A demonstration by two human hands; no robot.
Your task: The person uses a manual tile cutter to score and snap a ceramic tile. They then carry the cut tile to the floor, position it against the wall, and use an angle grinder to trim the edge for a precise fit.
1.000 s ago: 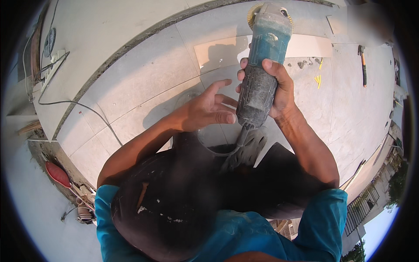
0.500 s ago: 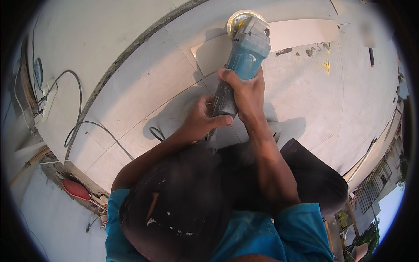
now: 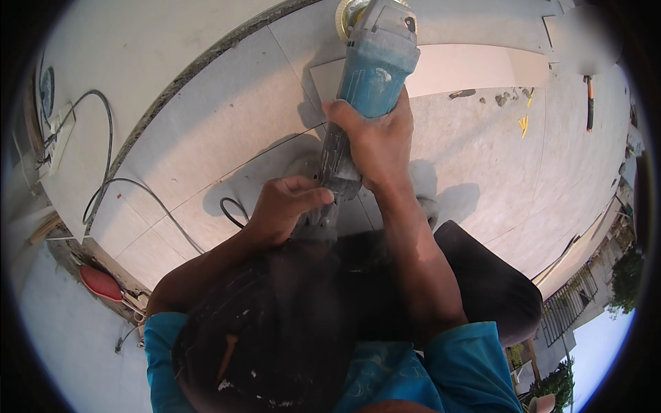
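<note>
Right hand (image 3: 380, 143) of a seated or crouching person wraps the body of a teal-and-black angle grinder (image 3: 376, 81), thumb over its left side, fingers mostly hidden beyond its right side. Held up in front of the lap, the grinder is the landmark for everything else. Its long axis runs away from the person, leaning slightly right toward the head; a gold-rimmed disc (image 3: 346, 19) sits on the head's left side, at the far end.

Left hand (image 3: 282, 206) is at the opposite end, just left of the grinder's tail, so it is the nearer one to the tail, while the right is nearer to the head and disc. Its fingers are curled and its thumb tip is against the tail; whether it pinches firmly or merely touches cannot be told.

Beyond the grinder and to its right, a pale flat strip (image 3: 475, 69) lies on the tiled floor (image 3: 475, 151). Nearer than that strip, also right of the grinder, are small dark lumps (image 3: 501, 99) and yellow pieces (image 3: 524, 126). Well left of the grinder, a dark cable (image 3: 155, 196) curves across the floor.
</note>
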